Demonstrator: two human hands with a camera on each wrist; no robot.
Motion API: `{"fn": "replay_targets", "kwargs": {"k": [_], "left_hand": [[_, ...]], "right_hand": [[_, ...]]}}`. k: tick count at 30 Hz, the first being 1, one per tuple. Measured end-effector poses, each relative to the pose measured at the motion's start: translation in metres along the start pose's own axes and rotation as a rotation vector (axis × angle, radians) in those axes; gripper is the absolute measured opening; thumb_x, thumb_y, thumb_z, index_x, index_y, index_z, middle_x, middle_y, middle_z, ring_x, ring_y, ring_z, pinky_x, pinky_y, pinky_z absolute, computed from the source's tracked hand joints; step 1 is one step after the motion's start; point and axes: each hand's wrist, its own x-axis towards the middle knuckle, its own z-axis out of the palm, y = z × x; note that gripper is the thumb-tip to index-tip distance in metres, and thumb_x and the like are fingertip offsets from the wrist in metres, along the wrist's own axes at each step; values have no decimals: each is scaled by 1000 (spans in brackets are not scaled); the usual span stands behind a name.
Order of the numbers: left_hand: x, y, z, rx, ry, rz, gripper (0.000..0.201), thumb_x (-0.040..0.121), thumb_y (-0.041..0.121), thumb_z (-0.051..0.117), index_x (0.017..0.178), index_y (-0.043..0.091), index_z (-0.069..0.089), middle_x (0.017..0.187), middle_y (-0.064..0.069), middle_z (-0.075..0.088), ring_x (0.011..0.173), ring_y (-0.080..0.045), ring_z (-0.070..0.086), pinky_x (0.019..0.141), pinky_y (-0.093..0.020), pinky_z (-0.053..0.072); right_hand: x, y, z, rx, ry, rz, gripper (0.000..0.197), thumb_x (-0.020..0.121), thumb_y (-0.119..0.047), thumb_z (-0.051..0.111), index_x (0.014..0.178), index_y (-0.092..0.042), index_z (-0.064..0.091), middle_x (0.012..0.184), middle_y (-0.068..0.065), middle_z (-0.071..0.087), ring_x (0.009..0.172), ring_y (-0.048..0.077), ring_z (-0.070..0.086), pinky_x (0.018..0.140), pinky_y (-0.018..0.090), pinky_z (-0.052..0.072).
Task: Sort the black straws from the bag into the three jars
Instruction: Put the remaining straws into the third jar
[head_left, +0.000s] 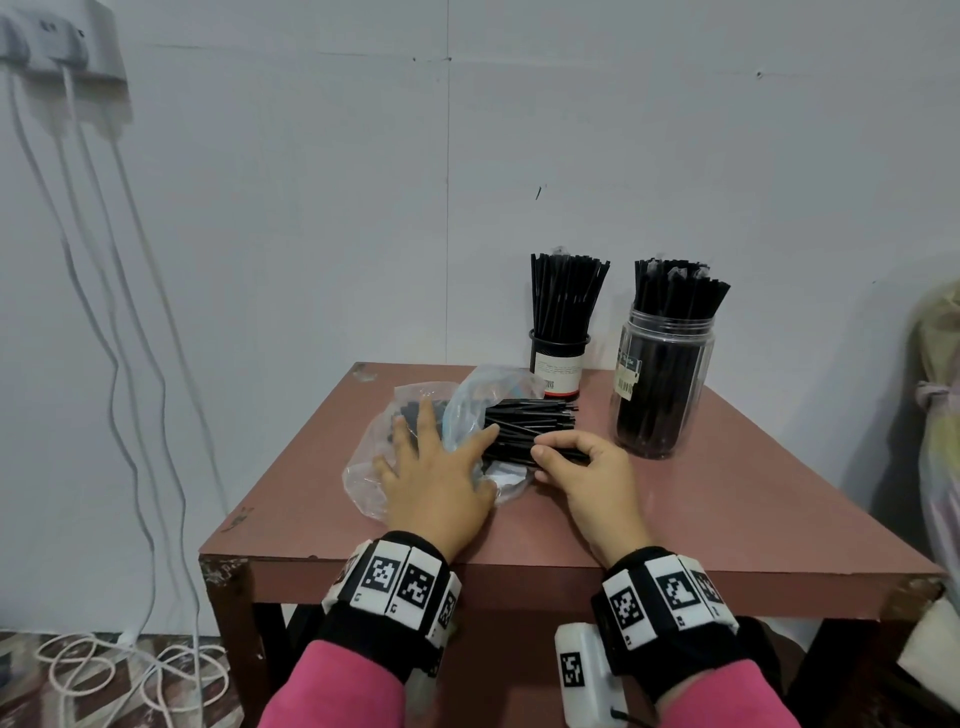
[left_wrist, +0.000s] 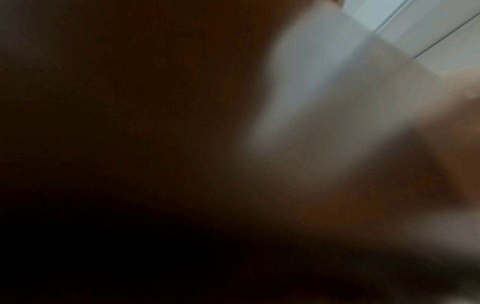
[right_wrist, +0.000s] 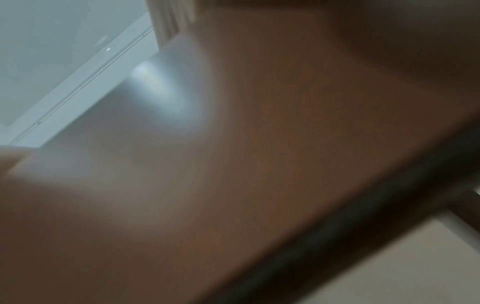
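Pink sleeves (head_left: 343, 691) and black wristbands with printed square markers fill the foreground of the head view, reaching over a reddish-brown bench (head_left: 727, 519) set against a pale wall (head_left: 311, 208). On the bench, a clear plastic bag (head_left: 363, 483) lies crumpled, a loose pile of black straws (head_left: 530, 421) spilling from its mouth toward the right. Behind it stand a wide clear jar (head_left: 662, 384), packed with upright straws, and a smaller dark jar (head_left: 558, 364) with a white label, also full of straws; only these two jars are in view. White cables (head_left: 130, 364) hang down the wall at left. The left hand (head_left: 436, 478) lies flat on the bag, fingers spread and straight, pressing it down. The right hand (head_left: 587, 478) curls its fingers and thumb around the near end of a few straws at the edge of the pile. Both wrist views are blurred and dim, showing little beyond brown surface and pale wall.
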Motion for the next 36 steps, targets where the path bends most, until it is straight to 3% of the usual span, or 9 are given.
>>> {"fn": "replay_targets", "kwargs": {"k": [7,11,14,16,19,24,27,32,36], "left_hand": [[7,22,-4,-26,-28,-28,58,89,51,57,141,53,30,159,-8,-20,144,-39,-19,113,-64,-1],[8,26,7,-109,32,-58,38,97,35,49,132,44,42,160,-9,-6,145,-40,-10,114,-61,5],[6,27,11,-146,77,-67,29,100,33,41,129,38,44,160,-10,1,146,-39,-1,115,-60,10],[5,27,12,-162,97,-67,28,101,33,39,128,36,45,159,-10,3,146,-39,3,115,-59,12],[4,26,12,-171,108,-45,28,101,34,38,128,36,45,159,-10,4,146,-37,4,115,-58,12],[7,24,18,-154,99,-17,28,98,41,43,125,38,46,159,-9,7,145,-37,7,114,-55,17],[9,21,20,-140,95,-62,30,97,44,45,126,37,47,158,-9,11,143,-37,12,113,-52,20],[9,22,19,-115,57,-49,28,99,43,41,126,36,47,159,-11,9,145,-39,7,113,-54,16],[10,21,21,-105,44,-72,35,98,44,41,132,35,43,157,-11,15,145,-38,9,114,-52,16]], "right_hand": [[-2,-3,-1,54,9,-16,19,81,-2,72,74,-20,75,74,3,73,68,17,67,78,43,56],[-6,-8,2,214,-48,-19,23,80,5,71,91,-15,69,84,10,73,69,19,68,83,49,54],[-7,-10,0,208,-89,-58,76,70,2,79,131,-26,42,108,9,66,91,20,70,79,39,57],[-5,-8,0,204,-118,-60,94,66,3,80,138,-31,30,111,5,63,90,16,69,76,35,58],[-5,-5,4,257,-228,-26,66,75,2,73,132,-19,46,107,6,69,88,14,69,73,25,55],[-5,-6,8,162,-151,-83,7,93,-6,59,94,-9,66,57,7,61,48,17,56,48,29,49],[-4,-9,1,197,17,-122,10,97,-12,54,91,-7,60,50,0,58,43,11,53,41,24,44],[-7,-9,3,138,-71,-74,10,94,-19,60,87,-12,63,53,0,59,44,12,53,43,27,45],[-5,-9,1,111,92,-98,19,96,-22,55,80,-13,61,51,0,60,42,10,53,39,25,43]]}}
